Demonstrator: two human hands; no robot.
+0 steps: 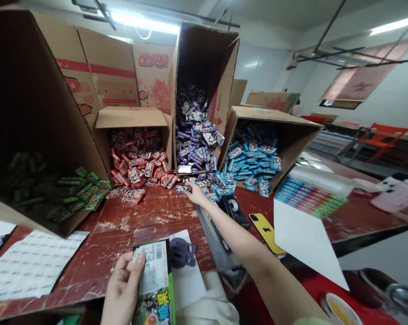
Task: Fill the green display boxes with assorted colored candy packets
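My left hand [124,286] grips a printed candy bag [153,275] low in front of me, thumb on its white label. The bag has a black edge, a green side and yellow characters. Stretched forward, my right hand [196,195] has its fingers closed on the end of a small purple candy packet [182,188] at the front of the purple pile [199,151]. That pile spills from a tall carton. To its left lie red packets [146,169]; blue packets [253,164] lie to its right. Green packets [88,189] fill part of the far-left carton.
Under my right forearm are a black tape dispenser [233,210] and a yellow phone [266,232]. A stack of coloured packs [308,198] stands at the right. A label sheet [34,262] lies at the left. A cup [341,309] sits at the lower right.
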